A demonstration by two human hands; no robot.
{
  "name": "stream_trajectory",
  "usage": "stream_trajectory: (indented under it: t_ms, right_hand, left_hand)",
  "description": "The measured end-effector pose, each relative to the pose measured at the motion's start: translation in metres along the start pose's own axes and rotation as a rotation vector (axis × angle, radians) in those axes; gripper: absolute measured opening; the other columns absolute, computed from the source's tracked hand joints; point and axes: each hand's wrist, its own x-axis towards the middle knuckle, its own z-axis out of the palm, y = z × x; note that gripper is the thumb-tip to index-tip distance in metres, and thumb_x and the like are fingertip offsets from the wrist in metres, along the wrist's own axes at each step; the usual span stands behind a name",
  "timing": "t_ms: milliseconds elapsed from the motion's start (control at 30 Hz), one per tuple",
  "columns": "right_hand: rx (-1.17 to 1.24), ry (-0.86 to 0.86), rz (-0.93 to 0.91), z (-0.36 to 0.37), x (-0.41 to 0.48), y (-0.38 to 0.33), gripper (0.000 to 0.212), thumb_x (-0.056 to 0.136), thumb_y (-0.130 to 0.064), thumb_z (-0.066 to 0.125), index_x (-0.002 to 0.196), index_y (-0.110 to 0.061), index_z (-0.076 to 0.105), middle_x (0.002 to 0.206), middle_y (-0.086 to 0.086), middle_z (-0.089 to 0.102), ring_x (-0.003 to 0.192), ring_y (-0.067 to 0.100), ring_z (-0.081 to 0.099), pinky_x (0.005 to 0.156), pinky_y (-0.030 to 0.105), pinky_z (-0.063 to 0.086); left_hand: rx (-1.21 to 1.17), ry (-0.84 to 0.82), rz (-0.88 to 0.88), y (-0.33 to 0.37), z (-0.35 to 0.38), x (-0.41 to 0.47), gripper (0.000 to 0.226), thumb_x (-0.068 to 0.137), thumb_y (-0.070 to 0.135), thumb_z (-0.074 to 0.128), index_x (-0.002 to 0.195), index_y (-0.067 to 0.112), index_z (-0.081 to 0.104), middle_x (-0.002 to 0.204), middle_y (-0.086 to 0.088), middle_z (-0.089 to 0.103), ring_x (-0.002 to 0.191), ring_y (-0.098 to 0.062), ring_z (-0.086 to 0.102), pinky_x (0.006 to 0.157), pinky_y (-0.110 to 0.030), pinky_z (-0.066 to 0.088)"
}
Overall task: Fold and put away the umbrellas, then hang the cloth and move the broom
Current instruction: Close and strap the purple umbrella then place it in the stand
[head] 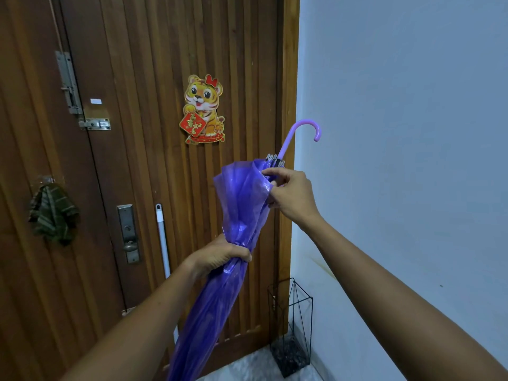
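Note:
A purple see-through umbrella point(233, 215) is held upright and tilted, its pale curved handle point(308, 127) pointing up toward the wall. My left hand point(220, 257) grips the gathered canopy around its middle. My right hand point(291, 193) pinches the loose canopy edge near the rib tips below the handle. A green striped cloth point(52, 215) hangs on a hook on the left door panel. A white broom handle point(162, 237) leans against the wooden door; its lower part is hidden behind my left arm and the umbrella.
A black wire umbrella stand point(291, 331) sits on the floor in the corner between door frame and blue-grey wall. The wooden door point(137, 78) carries a tiger sticker point(203, 110), a bolt latch point(68, 86) and a lock plate with lever point(129, 235).

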Motion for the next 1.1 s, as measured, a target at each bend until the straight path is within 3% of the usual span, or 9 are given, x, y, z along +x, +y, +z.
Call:
stream_trajectory:
  t_ms: [200, 333, 467, 567, 667, 833, 933, 1000, 1100]
  right_hand:
    - [-0.009, 0.067, 0.007, -0.001, 0.0, 0.0, 0.006, 0.088, -0.02, 0.075, 0.088, -0.026, 0.077, 0.087, -0.009, 0.075, 0.082, 0.014, 0.073, 0.074, 0.038, 0.064]
    - [0.283, 0.118, 0.115, -0.006, -0.007, -0.011, 0.009, 0.093, -0.018, 0.071, 0.09, -0.018, 0.079, 0.086, 0.0, 0.078, 0.081, 0.018, 0.076, 0.072, 0.033, 0.064]
    - [0.528, 0.153, 0.234, -0.013, -0.008, -0.02, 0.015, 0.095, -0.008, 0.064, 0.086, -0.012, 0.076, 0.089, 0.013, 0.076, 0.086, 0.027, 0.074, 0.084, 0.037, 0.062]
    - [0.65, 0.204, 0.307, -0.019, -0.01, -0.022, 0.018, 0.098, 0.001, 0.052, 0.089, -0.006, 0.065, 0.086, 0.016, 0.069, 0.08, 0.024, 0.069, 0.089, 0.039, 0.058]
    - [0.777, 0.283, 0.348, -0.022, -0.016, -0.017, 0.025, 0.1, 0.002, 0.044, 0.083, -0.011, 0.057, 0.068, 0.006, 0.058, 0.059, 0.016, 0.061, 0.077, 0.036, 0.059]
    - [0.482, 0.215, 0.352, -0.017, -0.029, -0.001, 0.02, 0.1, -0.006, 0.046, 0.084, -0.014, 0.055, 0.069, 0.004, 0.054, 0.059, 0.015, 0.052, 0.06, 0.028, 0.052]
    - [0.175, -0.026, 0.42, -0.015, -0.032, 0.01, 0.012, 0.092, -0.007, 0.054, 0.087, -0.014, 0.062, 0.089, 0.008, 0.065, 0.077, 0.018, 0.061, 0.068, 0.028, 0.054]
    - [0.067, -0.209, 0.452, -0.011, -0.038, 0.012, 0.015, 0.09, -0.009, 0.06, 0.103, -0.017, 0.063, 0.101, 0.003, 0.065, 0.082, 0.012, 0.06, 0.07, 0.024, 0.049]
    - [0.093, -0.239, 0.335, -0.003, -0.041, 0.006, 0.023, 0.093, -0.015, 0.06, 0.114, -0.022, 0.061, 0.103, -0.007, 0.063, 0.099, 0.01, 0.061, 0.084, 0.027, 0.046]
  left_hand:
    - [-0.097, -0.04, -0.031, -0.001, -0.001, -0.004, 0.063, 0.063, 0.014, 0.077, 0.121, 0.006, 0.054, 0.091, -0.014, 0.064, 0.079, -0.027, 0.064, 0.07, -0.039, 0.056]
    - [-0.331, -0.078, -0.067, -0.001, -0.006, -0.003, 0.045, 0.061, 0.016, 0.075, 0.102, 0.006, 0.058, 0.073, -0.009, 0.057, 0.06, -0.021, 0.057, 0.064, -0.033, 0.047]
    - [-0.507, -0.042, -0.013, -0.001, -0.01, -0.002, 0.026, 0.067, 0.011, 0.066, 0.092, 0.009, 0.058, 0.068, -0.005, 0.051, 0.054, -0.019, 0.054, 0.063, -0.032, 0.046]
    - [-0.591, 0.052, 0.01, -0.002, -0.015, -0.001, 0.023, 0.066, 0.01, 0.063, 0.088, 0.01, 0.058, 0.063, -0.003, 0.05, 0.048, -0.017, 0.053, 0.056, -0.03, 0.05]
    - [-0.647, 0.158, 0.03, 0.0, -0.021, -0.001, 0.017, 0.066, 0.01, 0.06, 0.083, 0.01, 0.056, 0.059, -0.002, 0.049, 0.045, -0.015, 0.05, 0.053, -0.029, 0.049]
    - [-0.536, 0.265, 0.04, 0.005, -0.03, -0.002, 0.012, 0.063, 0.012, 0.06, 0.072, 0.012, 0.053, 0.054, -0.002, 0.049, 0.045, -0.017, 0.048, 0.055, -0.029, 0.043]
    - [-0.508, 0.277, 0.037, 0.006, -0.034, -0.004, 0.015, 0.061, 0.012, 0.063, 0.073, 0.013, 0.054, 0.058, -0.003, 0.05, 0.051, -0.019, 0.048, 0.058, -0.03, 0.043]
    - [-0.473, 0.27, 0.033, 0.007, -0.033, -0.005, 0.018, 0.061, 0.013, 0.067, 0.075, 0.012, 0.056, 0.061, -0.004, 0.052, 0.054, -0.02, 0.051, 0.059, -0.031, 0.045]
    - [-0.399, 0.331, 0.036, 0.007, -0.024, -0.004, 0.017, 0.066, 0.012, 0.069, 0.078, 0.009, 0.057, 0.055, -0.004, 0.056, 0.045, -0.017, 0.055, 0.049, -0.026, 0.047]
